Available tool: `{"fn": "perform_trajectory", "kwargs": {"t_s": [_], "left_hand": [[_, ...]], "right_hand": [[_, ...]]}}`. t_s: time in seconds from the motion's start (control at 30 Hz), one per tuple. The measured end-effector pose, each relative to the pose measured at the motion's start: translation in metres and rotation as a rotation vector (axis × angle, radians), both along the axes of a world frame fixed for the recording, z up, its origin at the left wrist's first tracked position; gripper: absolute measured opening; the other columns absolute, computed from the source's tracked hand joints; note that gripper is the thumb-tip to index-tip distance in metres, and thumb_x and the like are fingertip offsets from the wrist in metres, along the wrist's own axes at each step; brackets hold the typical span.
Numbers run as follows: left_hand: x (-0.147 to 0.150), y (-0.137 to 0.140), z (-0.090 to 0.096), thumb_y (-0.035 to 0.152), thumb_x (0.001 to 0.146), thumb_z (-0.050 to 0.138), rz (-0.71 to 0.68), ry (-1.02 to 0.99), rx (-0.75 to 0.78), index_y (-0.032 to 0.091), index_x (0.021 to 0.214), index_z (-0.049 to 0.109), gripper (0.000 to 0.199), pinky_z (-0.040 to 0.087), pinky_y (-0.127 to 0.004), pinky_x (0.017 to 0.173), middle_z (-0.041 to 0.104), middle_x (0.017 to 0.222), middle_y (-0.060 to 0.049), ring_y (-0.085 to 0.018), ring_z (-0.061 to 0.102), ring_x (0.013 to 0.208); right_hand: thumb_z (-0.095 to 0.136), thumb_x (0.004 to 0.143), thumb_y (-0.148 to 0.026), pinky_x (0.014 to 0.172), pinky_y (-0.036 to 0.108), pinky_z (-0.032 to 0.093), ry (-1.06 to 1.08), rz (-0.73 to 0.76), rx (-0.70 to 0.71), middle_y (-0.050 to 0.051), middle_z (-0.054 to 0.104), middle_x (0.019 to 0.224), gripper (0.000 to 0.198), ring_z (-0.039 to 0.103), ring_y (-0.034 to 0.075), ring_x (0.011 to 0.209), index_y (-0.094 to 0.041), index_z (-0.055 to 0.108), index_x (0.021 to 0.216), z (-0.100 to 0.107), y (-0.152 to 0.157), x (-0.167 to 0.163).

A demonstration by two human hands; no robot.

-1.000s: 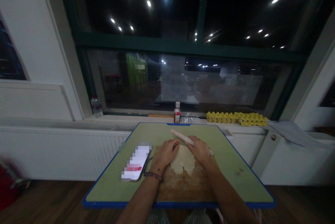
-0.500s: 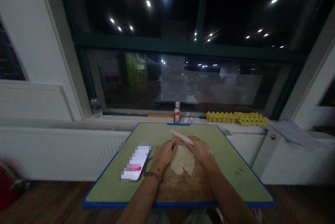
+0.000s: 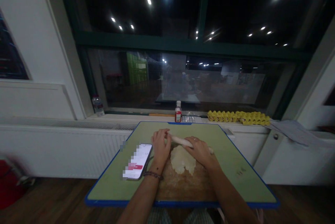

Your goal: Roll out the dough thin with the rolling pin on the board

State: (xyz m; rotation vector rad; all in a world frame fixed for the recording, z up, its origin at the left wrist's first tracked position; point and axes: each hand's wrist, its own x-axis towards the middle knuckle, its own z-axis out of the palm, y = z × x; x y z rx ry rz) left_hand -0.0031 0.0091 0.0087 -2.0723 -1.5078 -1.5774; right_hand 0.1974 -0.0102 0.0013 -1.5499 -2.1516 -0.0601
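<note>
A pale rolling pin (image 3: 180,141) lies slantwise across the far edge of a flattened, ragged-edged sheet of dough (image 3: 182,160). My left hand (image 3: 160,143) is at the pin's left end, fingers curled over it. Closed over the pin further right is my right hand (image 3: 199,150), its thumb side near the dough; the pin's right tip shows beyond it. Under the dough is a brown wooden board (image 3: 184,187). A phone (image 3: 138,161) with a lit, partly blurred screen rests left of my left wrist.
The green table (image 3: 235,182) has a blue rim. Behind it, the windowsill holds a small red-labelled bottle (image 3: 178,112), yellow egg trays (image 3: 238,117) and a clear bottle (image 3: 98,106). A grey cloth (image 3: 293,131) lies at right; something red (image 3: 10,182) stands on the floor at left.
My left hand has moved from the dough's far edge up and left to the pin's left end. My right hand stays on the pin, and more of the dough now shows.
</note>
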Motion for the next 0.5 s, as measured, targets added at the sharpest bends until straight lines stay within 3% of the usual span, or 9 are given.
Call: {"fn": "perform_trajectory", "kwargs": {"t_s": [0.13, 0.33, 0.5], "left_hand": [[0.004, -0.003, 0.002, 0.02, 0.094, 0.045, 0.02, 0.108, -0.062, 0.024, 0.107, 0.059, 0.02, 0.034, -0.042, 0.093, 0.066, 0.111, -0.005, -0.026, 0.054, 0.107], [0.004, 0.006, -0.006, 0.018, 0.091, 0.048, -0.033, 0.306, -0.215, 0.021, 0.107, 0.058, 0.02, 0.038, -0.037, 0.093, 0.065, 0.114, -0.005, -0.023, 0.055, 0.109], [0.009, 0.009, -0.012, 0.028, 0.092, 0.05, 0.036, 0.4, -0.45, 0.016, 0.12, 0.057, 0.032, 0.04, -0.039, 0.098, 0.065, 0.123, -0.009, -0.026, 0.054, 0.117]], "right_hand": [[0.054, 0.093, -0.036, 0.097, 0.031, 0.044, -0.105, 0.167, -0.07, 0.004, 0.067, 0.119, 0.031, 0.061, 0.02, 0.109, -0.026, 0.066, 0.12, 0.004, -0.005, -0.005], [0.056, 0.092, -0.042, 0.098, 0.029, 0.043, -0.113, 0.262, -0.096, 0.003, 0.068, 0.115, 0.029, 0.058, 0.019, 0.111, -0.028, 0.071, 0.111, 0.01, -0.009, -0.008], [0.034, 0.1, -0.038, 0.111, 0.033, 0.034, -0.092, -0.024, -0.099, 0.004, 0.06, 0.135, 0.041, 0.049, 0.018, 0.129, -0.028, 0.065, 0.125, 0.0, -0.004, -0.004]]}}
